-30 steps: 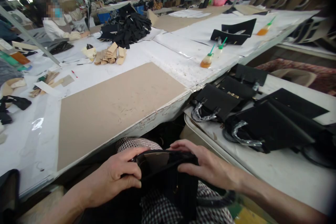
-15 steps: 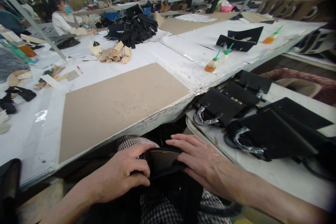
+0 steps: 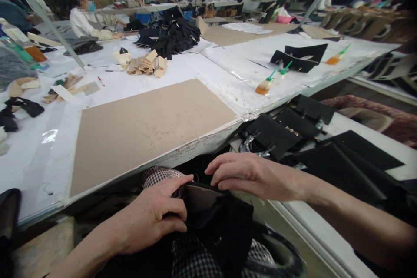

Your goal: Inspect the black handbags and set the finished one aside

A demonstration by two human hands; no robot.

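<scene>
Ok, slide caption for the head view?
Left grip on a black bag, right grip loosely open near it, more black bags lying to the right.

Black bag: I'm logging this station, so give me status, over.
Left hand gripping black bag. Right hand holding nothing, near it. Bag open; checked cloth beneath. White table just beyond.

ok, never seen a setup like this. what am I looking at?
No machine: these are a person's bare hands, seen from one camera worn on the head, looking forward and down. The left hand holds a black bag by its open edge, over checkered cloth. The right hand is near that edge, fingers bent, nothing visible in its grip. On the white-covered table lie a brown sheet, tan strips and black pieces. More black bags lie at right.
</scene>
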